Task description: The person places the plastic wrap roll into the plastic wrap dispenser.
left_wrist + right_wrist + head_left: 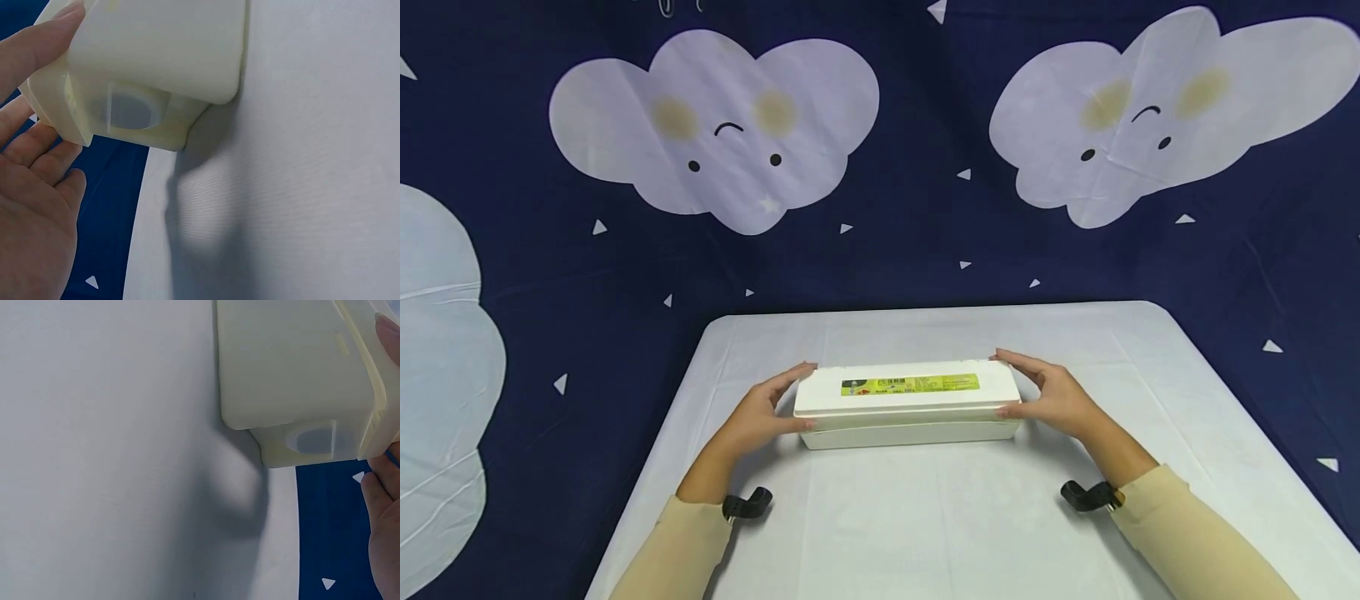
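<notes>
A long off-white plastic box [917, 435] sits lengthwise across the table, with its lid [910, 402] on top. The lid bears a yellow-green label [910, 384]. My left hand [763, 417] grips the lid's left end, thumb on the front side and fingers reaching round to the back. At the opposite end, my right hand [1056, 400] holds the lid the same way. The left wrist view shows the thumb [56, 31] against the lid's side. In the right wrist view the box end [306, 440] has a rounded recess; much of that hand is out of frame. The box's inside is hidden.
The table [880, 517] has a white cover and rounded far corners. Behind it hangs a dark blue cloth [925, 275] with pale clouds and small triangles. Black wrist-worn devices sit beside the left cuff [748, 504] and the right cuff [1090, 497].
</notes>
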A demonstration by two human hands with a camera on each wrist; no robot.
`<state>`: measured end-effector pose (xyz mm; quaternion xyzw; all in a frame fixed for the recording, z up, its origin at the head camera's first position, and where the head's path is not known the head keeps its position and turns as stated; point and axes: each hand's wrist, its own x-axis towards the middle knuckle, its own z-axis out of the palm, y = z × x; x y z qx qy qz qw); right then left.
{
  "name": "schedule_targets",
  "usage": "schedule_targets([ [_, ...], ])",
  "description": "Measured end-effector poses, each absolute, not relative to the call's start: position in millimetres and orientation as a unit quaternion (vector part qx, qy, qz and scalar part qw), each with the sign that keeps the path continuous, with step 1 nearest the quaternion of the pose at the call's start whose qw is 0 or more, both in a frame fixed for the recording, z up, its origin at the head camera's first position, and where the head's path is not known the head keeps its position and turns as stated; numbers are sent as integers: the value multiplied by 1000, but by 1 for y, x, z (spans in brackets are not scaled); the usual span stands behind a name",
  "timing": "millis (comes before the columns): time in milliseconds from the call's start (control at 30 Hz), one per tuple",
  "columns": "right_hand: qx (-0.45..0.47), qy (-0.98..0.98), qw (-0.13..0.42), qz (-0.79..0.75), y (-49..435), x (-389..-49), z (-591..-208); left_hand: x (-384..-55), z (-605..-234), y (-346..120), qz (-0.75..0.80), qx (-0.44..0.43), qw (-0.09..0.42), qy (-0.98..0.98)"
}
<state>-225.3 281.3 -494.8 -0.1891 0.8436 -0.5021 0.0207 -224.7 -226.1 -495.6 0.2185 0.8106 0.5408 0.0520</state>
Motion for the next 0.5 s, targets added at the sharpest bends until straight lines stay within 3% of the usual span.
schedule_targets([
  [500,-188,838,11,-512,280,-216,-500,-219,-500,-228,539,225,49,810],
])
